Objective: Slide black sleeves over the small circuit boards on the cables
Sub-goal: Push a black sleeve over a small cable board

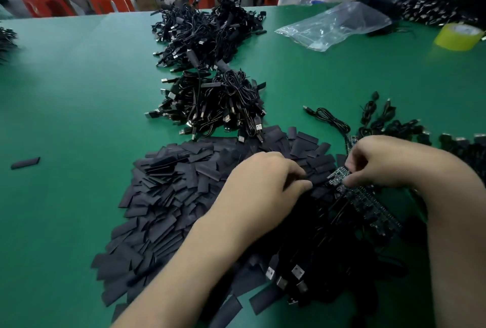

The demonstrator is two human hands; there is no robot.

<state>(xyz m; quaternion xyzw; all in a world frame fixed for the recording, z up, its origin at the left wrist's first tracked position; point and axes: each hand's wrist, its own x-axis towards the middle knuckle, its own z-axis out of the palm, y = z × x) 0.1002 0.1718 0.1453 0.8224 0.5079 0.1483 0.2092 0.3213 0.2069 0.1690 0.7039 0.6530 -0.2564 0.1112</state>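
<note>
Black sleeve [319, 182] is what your left hand [263, 185] seems to be pinching, fingers curled, just left of the circuit board [338, 177] your right hand [381, 162] is pinching at the near right. Be squeezing its edges so the mouth is gaping, then feeding the board in straight.

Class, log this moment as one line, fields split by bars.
left hand: pinches black sleeve | right hand: pinches bare circuit board | sleeve: not yet on board | sleeve pile: on green table
</note>
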